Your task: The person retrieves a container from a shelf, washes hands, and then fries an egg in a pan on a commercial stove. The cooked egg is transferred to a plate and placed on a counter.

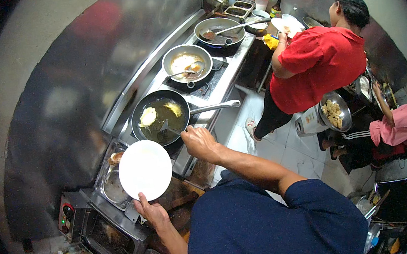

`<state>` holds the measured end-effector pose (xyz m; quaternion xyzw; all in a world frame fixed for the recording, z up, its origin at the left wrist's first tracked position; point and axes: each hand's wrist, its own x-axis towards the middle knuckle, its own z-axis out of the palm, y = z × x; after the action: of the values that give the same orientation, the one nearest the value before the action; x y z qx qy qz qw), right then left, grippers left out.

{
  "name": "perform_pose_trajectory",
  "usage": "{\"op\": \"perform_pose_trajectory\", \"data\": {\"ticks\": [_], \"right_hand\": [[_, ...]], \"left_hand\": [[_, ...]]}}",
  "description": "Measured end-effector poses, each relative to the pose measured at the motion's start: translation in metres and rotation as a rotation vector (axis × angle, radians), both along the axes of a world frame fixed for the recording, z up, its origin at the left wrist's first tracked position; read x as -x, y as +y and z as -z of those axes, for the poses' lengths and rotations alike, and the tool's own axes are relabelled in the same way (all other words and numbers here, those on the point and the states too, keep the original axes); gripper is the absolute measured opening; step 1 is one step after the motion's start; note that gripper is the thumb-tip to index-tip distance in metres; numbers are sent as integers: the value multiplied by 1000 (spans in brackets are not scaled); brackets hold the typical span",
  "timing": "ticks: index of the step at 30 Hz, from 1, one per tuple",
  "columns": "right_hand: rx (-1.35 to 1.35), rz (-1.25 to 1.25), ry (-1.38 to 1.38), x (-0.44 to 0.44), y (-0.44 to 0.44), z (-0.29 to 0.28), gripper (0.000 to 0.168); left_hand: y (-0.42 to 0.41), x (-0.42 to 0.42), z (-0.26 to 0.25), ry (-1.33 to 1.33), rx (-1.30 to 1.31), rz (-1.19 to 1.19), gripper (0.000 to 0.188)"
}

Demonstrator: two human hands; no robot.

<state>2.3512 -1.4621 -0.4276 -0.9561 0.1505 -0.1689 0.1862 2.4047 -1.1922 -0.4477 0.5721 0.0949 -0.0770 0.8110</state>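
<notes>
My left hand [153, 211] grips the near rim of a round white plate [145, 170], held in front of the stove's near end. The plate's upper face looks bare. My right hand [198, 142] is closed around the handle of a metal spatula [166, 127], whose blade dips into the oil of a dark frying pan [159, 98]. In that pan a pale fried egg [147, 117] floats at the left. A yellow, curved piece of food [173, 109] lies at the upper right. The pan's steel handle [220, 106] points right, over the stove's front edge.
Beyond are a grey pan [172, 51] with a ladle and a larger wok [232, 29] with another. A co-worker in a red shirt [321, 68] stands by the far end, holding a plate. Another person in pink [402, 123] is at right. A countertop oven [106, 228] sits lower left.
</notes>
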Motion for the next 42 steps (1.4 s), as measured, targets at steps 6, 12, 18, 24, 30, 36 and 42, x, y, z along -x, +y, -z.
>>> {"op": "perform_pose_trajectory", "data": {"ticks": [6,12,18,24,30,36,42], "right_hand": [[37,-18,-10,-11,8,-2,7],[28,-14,81,-8,8,-14,5],[51,-37,-97,-14,5,8,7],[51,-18,-15,-7,5,-1,4],[56,-49,-29,-24,15,-2,5],[72,-41,75,-29,6,-3,6],[26,2,108,-20,4,-10,13]], "left_hand": [[1,2,-1,-4,16,-75,52],[10,2,1,-11,85,16,49],[11,2,-5,-48,135,-6,38],[17,6,-2,-73,61,-28,27],[19,8,-9,-76,64,-54,24],[12,11,-7,-36,85,-84,23],[15,11,-9,-72,54,-51,28]]}}
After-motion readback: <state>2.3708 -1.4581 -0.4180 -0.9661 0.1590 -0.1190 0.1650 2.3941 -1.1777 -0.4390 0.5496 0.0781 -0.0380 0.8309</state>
